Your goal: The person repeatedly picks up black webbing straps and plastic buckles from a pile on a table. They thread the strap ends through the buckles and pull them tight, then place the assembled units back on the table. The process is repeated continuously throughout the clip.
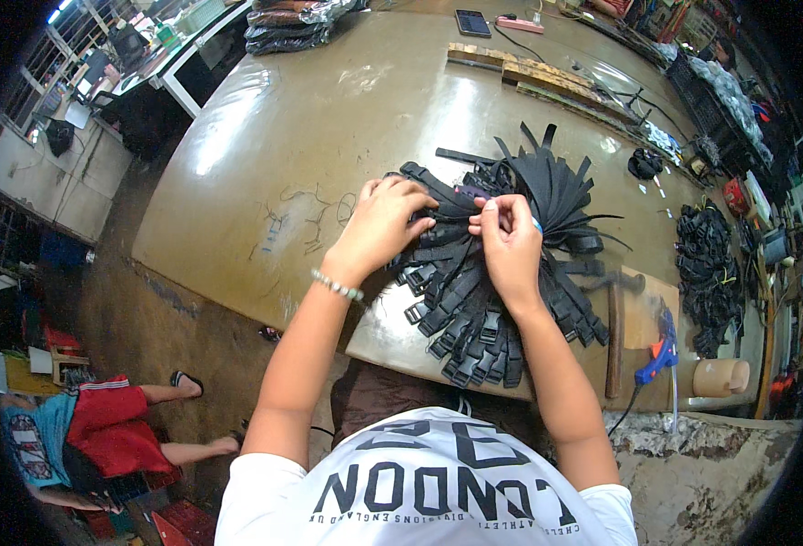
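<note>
A large fanned bundle of black webbing straps [547, 187] lies on the table in front of me, with several black plastic buckles [479, 364] at the near ends. My left hand [385, 223] is at the bundle's left side, its fingers curled over a black strap. Above the middle of the bundle, my right hand [510, 241] is closed in a pinch, thumb against fingertips. What sits in that pinch is too small to make out. A small dark purple piece [471, 192] shows between the two hands.
A hammer [616, 318], a blue glue gun [658, 357] and a tan cup-like roll [720, 377] lie right. More black straps [706, 273] are piled beyond. Wooden bars [547, 77], a phone [472, 24] and plastic-wrapped packs [292, 23] are at the back. A person [119, 428] is at lower left.
</note>
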The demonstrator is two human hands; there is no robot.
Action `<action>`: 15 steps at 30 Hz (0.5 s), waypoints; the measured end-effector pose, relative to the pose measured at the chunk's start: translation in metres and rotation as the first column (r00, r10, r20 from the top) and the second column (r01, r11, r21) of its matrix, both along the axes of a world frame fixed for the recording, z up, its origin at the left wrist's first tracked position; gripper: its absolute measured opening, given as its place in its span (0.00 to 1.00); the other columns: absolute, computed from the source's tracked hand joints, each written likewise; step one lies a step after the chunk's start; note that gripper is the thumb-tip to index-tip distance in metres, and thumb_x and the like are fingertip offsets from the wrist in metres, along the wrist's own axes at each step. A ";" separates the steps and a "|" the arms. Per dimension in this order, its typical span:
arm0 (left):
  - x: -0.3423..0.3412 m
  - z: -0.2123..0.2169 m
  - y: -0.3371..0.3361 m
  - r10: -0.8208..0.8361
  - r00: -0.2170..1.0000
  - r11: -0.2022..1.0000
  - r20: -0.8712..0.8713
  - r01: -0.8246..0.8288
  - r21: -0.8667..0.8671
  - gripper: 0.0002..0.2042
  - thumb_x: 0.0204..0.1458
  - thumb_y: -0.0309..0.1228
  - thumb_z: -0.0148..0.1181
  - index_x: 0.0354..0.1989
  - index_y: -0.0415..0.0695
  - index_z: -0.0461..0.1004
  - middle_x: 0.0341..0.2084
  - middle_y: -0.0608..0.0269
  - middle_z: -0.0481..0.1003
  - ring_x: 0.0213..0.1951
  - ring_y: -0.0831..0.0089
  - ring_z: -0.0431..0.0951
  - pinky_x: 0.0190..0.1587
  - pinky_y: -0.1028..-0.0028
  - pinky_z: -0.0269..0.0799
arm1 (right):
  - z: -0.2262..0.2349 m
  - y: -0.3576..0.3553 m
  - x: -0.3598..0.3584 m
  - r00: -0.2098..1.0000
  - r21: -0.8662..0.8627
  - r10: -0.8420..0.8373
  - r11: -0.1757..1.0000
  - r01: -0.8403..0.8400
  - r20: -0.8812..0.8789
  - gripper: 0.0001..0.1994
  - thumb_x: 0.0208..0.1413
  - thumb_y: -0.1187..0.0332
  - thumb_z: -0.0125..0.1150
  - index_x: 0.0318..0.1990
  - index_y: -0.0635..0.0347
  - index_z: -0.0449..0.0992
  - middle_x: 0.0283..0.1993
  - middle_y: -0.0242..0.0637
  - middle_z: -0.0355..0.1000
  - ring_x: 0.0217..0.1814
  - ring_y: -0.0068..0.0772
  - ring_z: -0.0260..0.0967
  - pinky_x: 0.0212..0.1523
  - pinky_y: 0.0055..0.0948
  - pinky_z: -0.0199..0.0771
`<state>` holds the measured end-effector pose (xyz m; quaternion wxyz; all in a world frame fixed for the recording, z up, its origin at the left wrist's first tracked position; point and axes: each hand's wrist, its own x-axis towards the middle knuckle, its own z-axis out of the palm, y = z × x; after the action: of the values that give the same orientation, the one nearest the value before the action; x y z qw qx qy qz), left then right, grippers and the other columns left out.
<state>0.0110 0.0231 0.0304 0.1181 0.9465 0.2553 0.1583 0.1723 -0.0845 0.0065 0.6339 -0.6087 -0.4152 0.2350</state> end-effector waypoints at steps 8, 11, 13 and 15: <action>-0.002 0.018 -0.029 0.016 0.996 0.955 0.090 0.011 -0.297 0.12 0.52 0.34 0.64 0.33 0.37 0.72 0.27 0.47 0.78 0.31 0.52 0.79 0.34 0.61 0.73 | 0.000 -0.005 0.002 0.982 -0.092 0.158 0.982 -0.167 -0.101 0.10 0.68 0.66 0.46 0.41 0.66 0.63 0.36 0.45 0.76 0.31 0.27 0.75 0.33 0.26 0.78; 0.006 0.014 -0.042 0.287 0.954 0.812 0.090 -0.192 -0.551 0.16 0.54 0.40 0.63 0.34 0.36 0.75 0.25 0.48 0.78 0.29 0.56 0.80 0.33 0.63 0.73 | -0.005 -0.008 -0.001 0.989 -0.064 0.112 0.991 -0.118 -0.100 0.11 0.68 0.65 0.45 0.41 0.67 0.63 0.36 0.45 0.76 0.32 0.27 0.75 0.34 0.26 0.78; 0.012 0.009 -0.042 0.260 0.966 0.822 -0.013 -0.228 -0.523 0.18 0.54 0.43 0.63 0.33 0.36 0.77 0.23 0.49 0.77 0.28 0.60 0.79 0.33 0.64 0.73 | -0.008 -0.008 -0.002 0.985 0.017 0.101 0.995 -0.100 -0.140 0.11 0.68 0.65 0.45 0.41 0.67 0.63 0.36 0.46 0.76 0.32 0.28 0.75 0.35 0.26 0.78; 0.017 0.004 -0.039 0.195 0.978 0.833 -0.071 -0.204 -0.514 0.20 0.52 0.45 0.63 0.30 0.36 0.80 0.21 0.51 0.76 0.27 0.64 0.78 0.34 0.66 0.72 | -0.011 -0.010 -0.002 0.977 0.065 0.106 0.993 -0.095 -0.185 0.10 0.68 0.66 0.46 0.41 0.67 0.63 0.36 0.47 0.76 0.33 0.29 0.76 0.35 0.27 0.78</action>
<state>0.0283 -0.0155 0.0349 0.3497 0.8489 0.3866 0.0875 0.1705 -0.0948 -0.0041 0.6744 -0.5440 -0.3902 0.3115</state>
